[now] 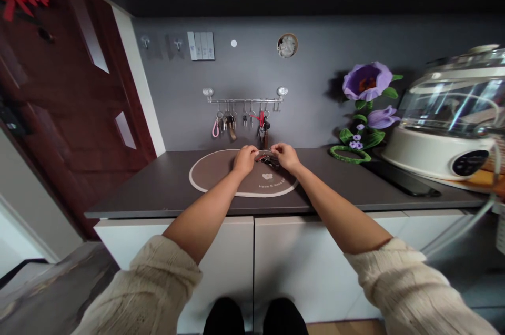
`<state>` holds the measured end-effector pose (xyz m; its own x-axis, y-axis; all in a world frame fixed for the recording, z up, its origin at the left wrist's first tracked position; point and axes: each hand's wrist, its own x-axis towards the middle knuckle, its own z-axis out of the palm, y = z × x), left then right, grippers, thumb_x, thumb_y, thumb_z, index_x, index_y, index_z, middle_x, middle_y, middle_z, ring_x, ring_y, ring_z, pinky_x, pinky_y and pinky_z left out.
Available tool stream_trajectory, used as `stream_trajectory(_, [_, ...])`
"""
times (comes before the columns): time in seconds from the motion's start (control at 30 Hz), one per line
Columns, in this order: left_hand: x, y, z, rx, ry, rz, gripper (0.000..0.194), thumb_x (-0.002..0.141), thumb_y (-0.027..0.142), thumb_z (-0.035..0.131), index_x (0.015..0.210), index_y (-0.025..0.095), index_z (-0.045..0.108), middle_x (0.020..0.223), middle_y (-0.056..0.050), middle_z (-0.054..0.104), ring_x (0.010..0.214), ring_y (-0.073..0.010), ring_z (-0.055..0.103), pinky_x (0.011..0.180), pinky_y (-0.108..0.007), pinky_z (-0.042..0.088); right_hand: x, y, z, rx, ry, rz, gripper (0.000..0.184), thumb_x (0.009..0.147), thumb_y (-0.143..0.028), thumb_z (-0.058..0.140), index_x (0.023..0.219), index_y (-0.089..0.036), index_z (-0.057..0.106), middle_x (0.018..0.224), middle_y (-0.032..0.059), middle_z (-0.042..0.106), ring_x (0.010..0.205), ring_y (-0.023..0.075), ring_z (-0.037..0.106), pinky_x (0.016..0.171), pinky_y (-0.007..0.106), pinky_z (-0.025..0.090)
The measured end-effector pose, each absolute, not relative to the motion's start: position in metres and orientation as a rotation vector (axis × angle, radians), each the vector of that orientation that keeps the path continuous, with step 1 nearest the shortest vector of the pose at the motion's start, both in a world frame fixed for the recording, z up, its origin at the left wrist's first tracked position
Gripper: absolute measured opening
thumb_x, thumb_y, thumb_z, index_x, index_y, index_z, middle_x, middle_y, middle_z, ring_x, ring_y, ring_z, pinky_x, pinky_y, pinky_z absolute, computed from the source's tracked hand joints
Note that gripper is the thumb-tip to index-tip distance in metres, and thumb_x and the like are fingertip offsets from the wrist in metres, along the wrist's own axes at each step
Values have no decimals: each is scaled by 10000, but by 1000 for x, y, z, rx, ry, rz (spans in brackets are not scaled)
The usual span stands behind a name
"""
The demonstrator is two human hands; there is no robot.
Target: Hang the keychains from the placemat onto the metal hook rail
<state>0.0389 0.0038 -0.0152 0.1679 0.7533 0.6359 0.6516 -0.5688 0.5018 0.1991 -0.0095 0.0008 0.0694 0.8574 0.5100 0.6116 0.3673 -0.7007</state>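
Both my hands meet over a brown oval mat (213, 177) on the dark counter. My left hand (244, 159) and my right hand (286, 156) are closed in a pinch on a small dark bunch of keys (267, 159) with a reddish tag, held between them just above the mat. The fingertips hide most of it. Right behind my hands a wall rail (244, 99) carries several hanging keys and key fobs (262, 124).
The dark counter (150, 193) tops white cabinet doors (221, 266). A purple flower decoration (365, 109) stands at right, beside a white appliance with a clear lid (445, 119). A dark wooden door (67, 93) is at left. Light switches (201, 46) sit on the grey wall.
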Motion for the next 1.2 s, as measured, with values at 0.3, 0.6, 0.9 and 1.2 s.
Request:
stream_trajectory(0.3, [39, -1, -13, 2331, 1439, 1315, 130, 766, 192, 480, 776, 180, 609, 829, -45, 575, 794, -146, 507, 763, -264, 377, 202, -9, -2, -1553, -1972, -98, 223, 726, -102, 508, 903, -155, 633, 923, 87, 619, 860, 165, 552, 779, 247, 386])
stream_trajectory(0.6, [38, -1, -13, 2343, 1449, 1274, 132, 770, 198, 478, 789, 187, 607, 840, -38, 571, 805, -141, 505, 766, -254, 372, 203, -5, -6, -1638, -2014, -147, 185, 746, -155, 514, 875, -162, 646, 907, 86, 591, 840, 155, 544, 765, 230, 374])
stream_trajectory(0.9, [39, -2, -13, 2352, 1415, 1305, 132, 768, 191, 476, 781, 181, 607, 829, -45, 573, 802, -152, 505, 765, -266, 373, 205, -6, 0, -1455, -1917, -9, 137, 724, -119, 484, 771, -163, 605, 780, 45, 607, 706, 128, 509, 668, 225, 360])
stream_trajectory(1.2, [40, -6, -11, 2358, 1350, 1319, 139, 765, 185, 474, 792, 183, 610, 820, -43, 568, 804, -152, 501, 773, -275, 379, 202, -12, 3, -1268, -1873, 137, 145, 736, -153, 424, 782, -171, 561, 710, 4, 586, 636, 109, 475, 638, 222, 346])
